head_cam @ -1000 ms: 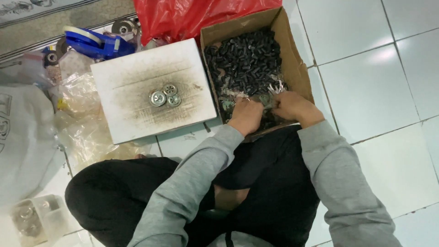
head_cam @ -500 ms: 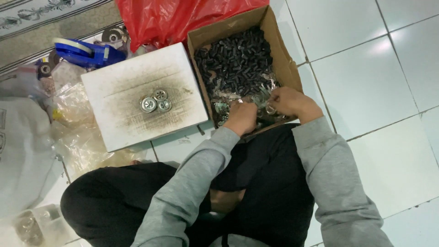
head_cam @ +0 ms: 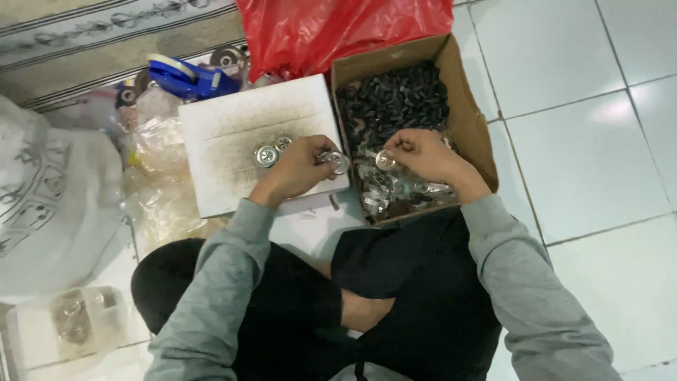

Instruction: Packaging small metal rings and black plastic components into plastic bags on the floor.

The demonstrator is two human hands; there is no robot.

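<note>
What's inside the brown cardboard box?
The cardboard box holds a heap of small black parts at the far end and shiny clear-wrapped metal pieces nearer. The right hand covers some; the box bottom is hidden.

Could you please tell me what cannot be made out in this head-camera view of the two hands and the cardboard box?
- Head view: the small round metal piece in the left hand is part hidden by fingers.
- The round piece in the right hand is too small for detail.
- The dark parts in the cardboard box blur into one mass.
- The red bag is cut off by the top edge.
</note>
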